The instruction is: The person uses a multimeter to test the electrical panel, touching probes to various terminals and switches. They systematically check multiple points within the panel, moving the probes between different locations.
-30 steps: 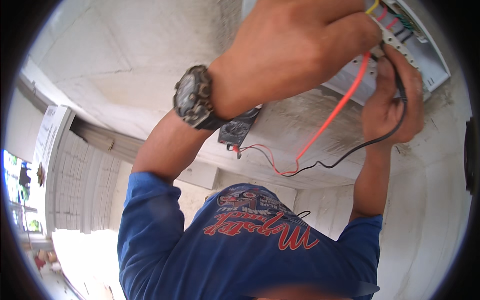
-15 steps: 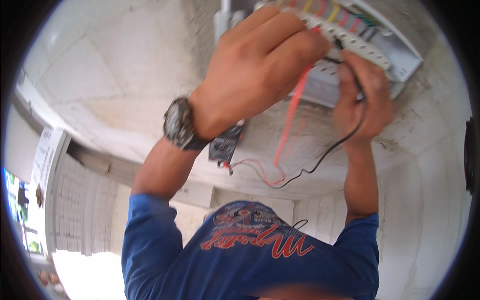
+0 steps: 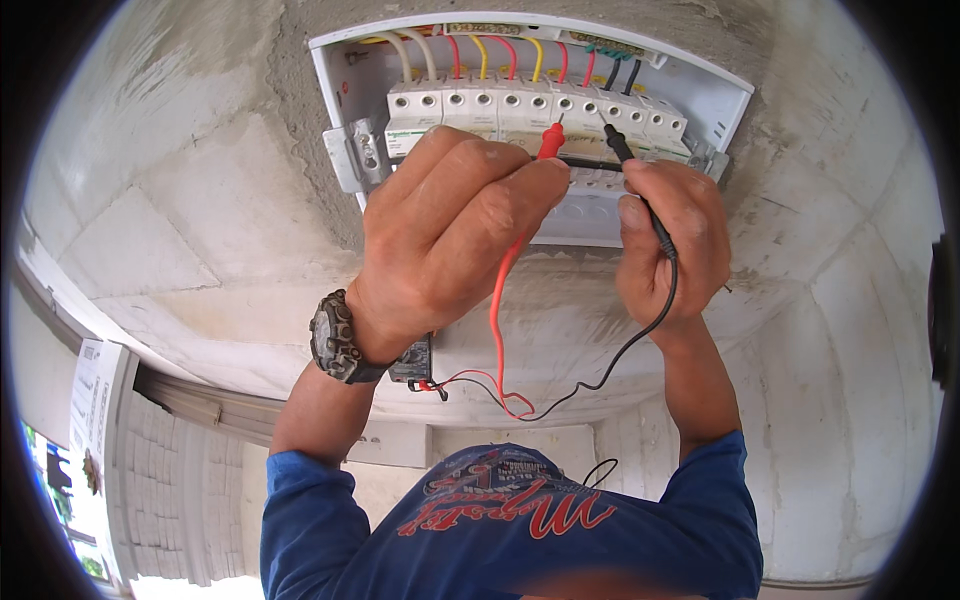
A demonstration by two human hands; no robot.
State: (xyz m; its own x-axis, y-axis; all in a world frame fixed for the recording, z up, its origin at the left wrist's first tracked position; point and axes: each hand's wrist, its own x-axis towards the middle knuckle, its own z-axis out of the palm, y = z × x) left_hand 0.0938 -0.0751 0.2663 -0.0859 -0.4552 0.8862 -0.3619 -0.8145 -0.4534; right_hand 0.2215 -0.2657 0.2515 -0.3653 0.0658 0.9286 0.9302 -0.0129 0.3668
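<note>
My left hand (image 3: 455,225), with a watch (image 3: 340,338) on its wrist, is closed around a red test probe (image 3: 552,140). In my right hand (image 3: 682,235) a black test probe (image 3: 617,143) is pinched between thumb and fingers. Both metal tips point up at screw terminals along a row of white circuit breakers (image 3: 470,105); whether they touch the metal I cannot tell. A red lead (image 3: 497,320) and a black lead (image 3: 655,325) hang down to a dark multimeter (image 3: 412,362), partly hidden behind my left wrist. My left hand covers part of the breakers' lower front.
The breakers sit in an open white distribution box (image 3: 742,95) set in a rough plaster wall (image 3: 200,190). Red, yellow, white and dark wires (image 3: 512,58) enter the breakers from above. A metal bracket (image 3: 352,157) stands at the box's left side. A white box (image 3: 95,400) is at the lower left.
The view has shifted and levelled, bringing the whole distribution box into sight. Both hands appear lower and further left, still holding their probes. The probe tips now show plainly at the terminals.
</note>
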